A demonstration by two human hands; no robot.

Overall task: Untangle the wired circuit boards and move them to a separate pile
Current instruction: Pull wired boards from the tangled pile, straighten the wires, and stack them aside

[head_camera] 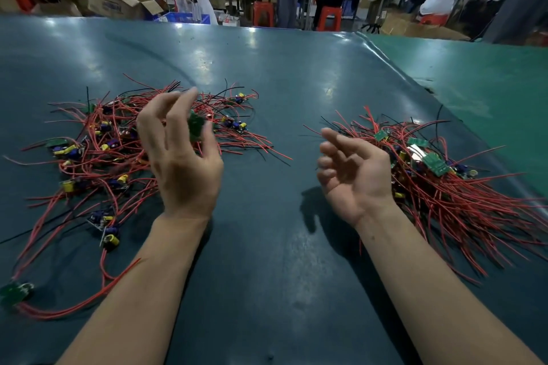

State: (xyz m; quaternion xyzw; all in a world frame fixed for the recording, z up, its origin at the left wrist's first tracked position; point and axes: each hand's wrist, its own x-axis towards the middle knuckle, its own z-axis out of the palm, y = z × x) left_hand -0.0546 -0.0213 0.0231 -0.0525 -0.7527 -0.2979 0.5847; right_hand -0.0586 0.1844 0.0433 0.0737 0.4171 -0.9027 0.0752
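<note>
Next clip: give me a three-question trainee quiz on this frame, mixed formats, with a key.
1. True or false: the right hand holds a board.
2. The small green board at the left hand is: A) pinched in its fingers B) flat on the table C) in the right pile.
3. Fill in: the wires in the left pile are mostly ____.

Key: 1 false; 2 A; 3 red.

You have two piles of wired circuit boards on the table: a tangled pile on your left, a sorted pile on your right. Two hands show, left hand and right hand. Single boards are too many and too blurred to count.
</note>
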